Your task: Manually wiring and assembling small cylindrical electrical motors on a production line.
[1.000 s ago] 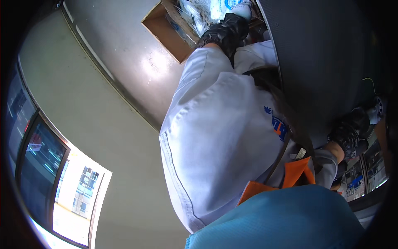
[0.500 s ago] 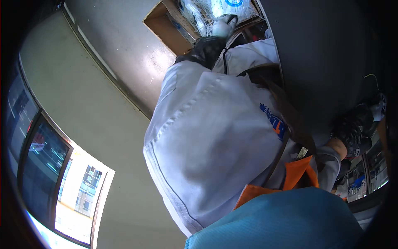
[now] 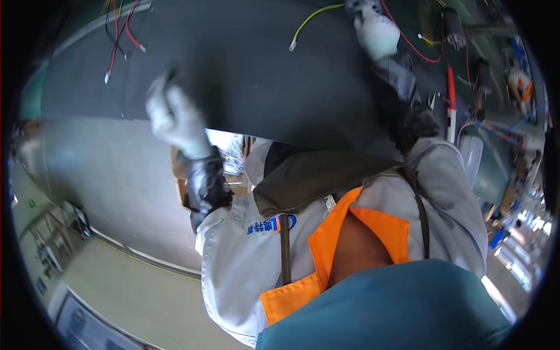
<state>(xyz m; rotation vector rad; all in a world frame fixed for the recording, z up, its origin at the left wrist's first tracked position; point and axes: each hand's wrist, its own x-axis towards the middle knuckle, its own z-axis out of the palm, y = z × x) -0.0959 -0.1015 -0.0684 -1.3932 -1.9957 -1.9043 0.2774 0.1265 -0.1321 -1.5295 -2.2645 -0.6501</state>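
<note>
Head view: a quick sweep of the right hand (image 3: 376,32) could snag the red wire (image 3: 431,60)

That gloved hand, at one o'clock, is cut off by the top edge, so I cannot tell its grip. The red wire runs close past it; a sideways pull of the glove or cuff would, I judge, drag it. The left hand (image 3: 176,114), at ten o'clock, is blurred, fingers seemingly half curled; whether it pinches anything or touches the dark worktop (image 3: 262,81) is unclear. Both forearms point toward eleven o'clock, the right reaching farther.

Near the right hand, at nine o'clock from it, lies the yellow-green wire (image 3: 312,18); at four o'clock, a red-and-white tool (image 3: 451,90). From the left hand, loose wires (image 3: 116,38) lie toward eleven o'clock, and a carton (image 3: 177,166) sits toward six.
</note>
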